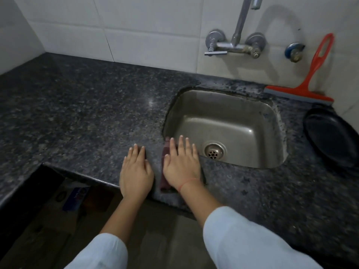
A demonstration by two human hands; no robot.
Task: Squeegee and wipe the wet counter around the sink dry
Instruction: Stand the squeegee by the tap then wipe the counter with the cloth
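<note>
The dark granite counter (pixel 77 105) carries everything. Its blotchy, seemingly damp patches lie to the right of and beyond the right hand's fingers (pixel 181 144), around the sink rim. The steel sink (pixel 223 105) opens just past those fingertips and holds nothing visible but its drain (pixel 213 151) — no pooled water, as far as can be told. The black pan (pixel 334 136), far right of the fingers, looks empty too. The red squeegee (pixel 303 88) leans on the wall tiles well beyond both hands, untouched, so wiping seems to be the step in hand.

The right hand (pixel 182 166) lies flat with its fingers straight and spread, pressing a dark red cloth (pixel 164 182) that shows at the thumb side; it grips nothing. The left hand (pixel 136 171) rests just beside it, fingers straight on bare stone.

To wipe well, put even palm weight on the cloth and draw overlapping strokes toward the sink edge, so moisture goes into the basin — not off the counter's front lip.
</note>
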